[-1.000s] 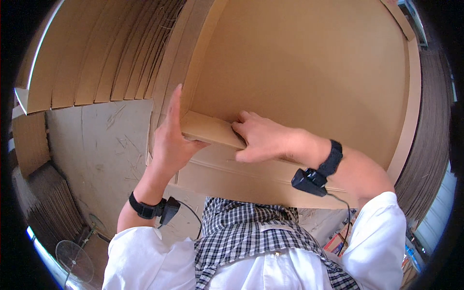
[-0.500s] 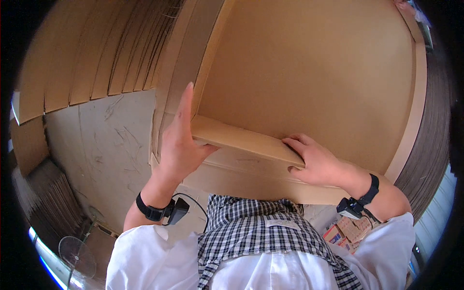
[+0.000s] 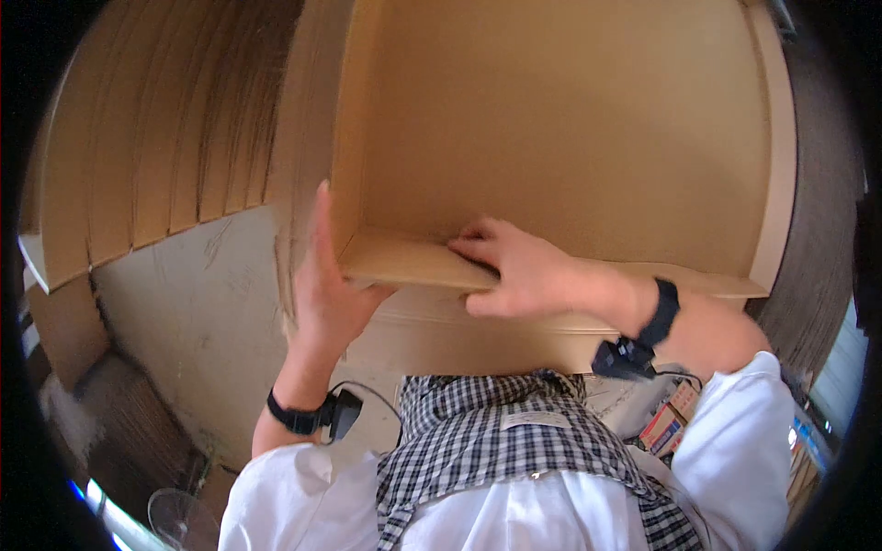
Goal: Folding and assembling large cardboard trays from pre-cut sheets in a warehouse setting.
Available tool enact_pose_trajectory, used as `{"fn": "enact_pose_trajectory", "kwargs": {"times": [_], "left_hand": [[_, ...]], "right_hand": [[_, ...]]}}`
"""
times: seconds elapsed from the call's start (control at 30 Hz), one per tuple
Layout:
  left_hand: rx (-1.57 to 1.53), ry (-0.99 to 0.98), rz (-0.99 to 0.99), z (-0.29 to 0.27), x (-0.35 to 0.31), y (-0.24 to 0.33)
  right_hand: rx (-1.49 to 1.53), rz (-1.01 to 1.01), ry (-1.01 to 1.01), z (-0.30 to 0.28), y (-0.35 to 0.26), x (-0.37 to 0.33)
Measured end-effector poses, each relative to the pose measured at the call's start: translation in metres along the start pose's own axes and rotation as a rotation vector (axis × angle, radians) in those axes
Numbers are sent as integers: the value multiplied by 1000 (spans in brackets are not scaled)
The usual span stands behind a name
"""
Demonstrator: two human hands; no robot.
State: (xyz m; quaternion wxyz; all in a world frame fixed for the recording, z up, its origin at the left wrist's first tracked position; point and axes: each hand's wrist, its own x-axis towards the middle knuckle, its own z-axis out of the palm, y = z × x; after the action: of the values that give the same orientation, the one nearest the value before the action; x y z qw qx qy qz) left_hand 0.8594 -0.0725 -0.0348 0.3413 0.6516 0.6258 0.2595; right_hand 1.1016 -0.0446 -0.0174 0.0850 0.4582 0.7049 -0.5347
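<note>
My left hand point(image 3: 323, 296), fingers straight, braces the outer corner of a large open box point(image 3: 560, 138) standing before me, while my right hand point(image 3: 514, 268) presses flat on its near flap point(image 3: 404, 262) (folded inward, nothing gripped). The flap-folding step seems in hand; next calls for pressing it fully down.

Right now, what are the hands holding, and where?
A big cardboard box. The left hand presses flat against its left corner, and the right hand lies palm-down on the folded near flap, fingers spread.
</note>
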Motion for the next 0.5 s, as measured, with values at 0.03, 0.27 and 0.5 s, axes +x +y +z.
{"fn": "enact_pose_trajectory", "kwargs": {"times": [0.03,0.27,0.5], "left_hand": [[83,12,42,-3,-5,-3],[-449,-192,-330,-33,-62,-124],[117,132,-205,-8,-29,-150]], "right_hand": [[-79,27,39,-1,-3,-14],[-128,235,18,-24,117,-121],[-134,421,-18,-43,146,-152]]}}
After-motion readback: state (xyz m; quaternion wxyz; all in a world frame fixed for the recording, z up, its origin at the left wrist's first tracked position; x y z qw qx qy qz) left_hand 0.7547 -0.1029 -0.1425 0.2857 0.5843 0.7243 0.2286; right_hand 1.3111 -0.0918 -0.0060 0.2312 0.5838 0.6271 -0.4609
